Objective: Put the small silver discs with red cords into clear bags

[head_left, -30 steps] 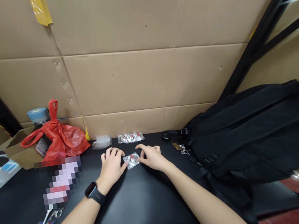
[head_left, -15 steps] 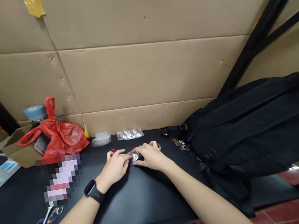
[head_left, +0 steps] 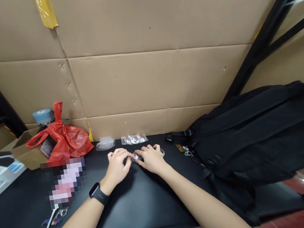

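Observation:
Both hands meet over the black tabletop at a clear plastic packet [head_left: 137, 156] with round silver and red pieces inside. My left hand [head_left: 117, 165] is closed, thumb and fingers pinching the packet's left end; a dark watch [head_left: 97, 192] sits on that wrist. From the right, my right hand [head_left: 151, 159] covers much of the packet with its fingers curled on it. One round silver piece [head_left: 162, 152] peeks out past the right fingers. Behind the hands lies a similar flat packet [head_left: 134, 139] of round pieces. Left of that is a small stack of clear plastic sleeves [head_left: 105, 143].
A red plastic bag [head_left: 70, 139], a cardboard box [head_left: 27, 154] and a blue-lidded container [head_left: 43, 116] stand at the back left. Further left is a white power strip [head_left: 1, 186]. A black backpack [head_left: 260, 134] fills the right side, against a cardboard wall [head_left: 140, 81].
The view has tilted slightly upward. My hands have shifted a little on the packet, and a red bit seen beside my left fingers no longer shows.

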Tool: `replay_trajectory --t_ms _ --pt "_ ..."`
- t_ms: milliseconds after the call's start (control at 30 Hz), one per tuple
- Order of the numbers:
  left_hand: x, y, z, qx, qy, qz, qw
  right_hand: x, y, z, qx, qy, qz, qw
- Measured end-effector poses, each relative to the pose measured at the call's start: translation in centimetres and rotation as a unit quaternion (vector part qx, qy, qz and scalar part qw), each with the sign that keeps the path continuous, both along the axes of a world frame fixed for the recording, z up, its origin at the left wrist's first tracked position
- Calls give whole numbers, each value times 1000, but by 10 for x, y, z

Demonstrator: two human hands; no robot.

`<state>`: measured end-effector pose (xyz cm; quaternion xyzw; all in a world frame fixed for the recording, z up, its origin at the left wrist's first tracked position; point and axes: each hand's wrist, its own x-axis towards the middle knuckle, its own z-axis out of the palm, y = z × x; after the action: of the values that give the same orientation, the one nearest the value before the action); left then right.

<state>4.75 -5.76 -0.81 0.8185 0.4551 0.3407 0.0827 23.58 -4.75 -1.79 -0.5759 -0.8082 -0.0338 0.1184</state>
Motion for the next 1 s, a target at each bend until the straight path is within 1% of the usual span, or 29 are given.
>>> replay_trajectory --t_ms 67,133,300,433,567,667,800,867,933,1000 --pt "-1 0 3 1 -16 27 1000 1 6 -1 2 -1 -16 1000" --pt "-2 2 3 -4 -21 41 999 5 13 -1 3 -10 -38 999" --pt "-6 7 0 -18 -30 61 997 28 32 -1 -5 -17 -131 991" --pt "-9 9 1 -15 -36 70 997 48 45 -4 -14 -1 -206 979" --pt "-16 12 5 7 -45 91 995 59 56 -9 2 -10 -250 968" --pt "-25 18 8 17 -52 115 992 59 63 -9 -14 -23 -248 968" --pt "-41 27 9 6 -38 143 989 60 64 -4 -50 -11 -202 978" --pt "-50 32 6 -3 -1 117 993 66 60 2 -42 4 -189 981" --pt "-58 35 1 -15 46 61 997 75 54 8 -39 22 -170 984" --pt "-62 38 -5 -25 82 11 996 85 47 11 -67 48 -125 989"
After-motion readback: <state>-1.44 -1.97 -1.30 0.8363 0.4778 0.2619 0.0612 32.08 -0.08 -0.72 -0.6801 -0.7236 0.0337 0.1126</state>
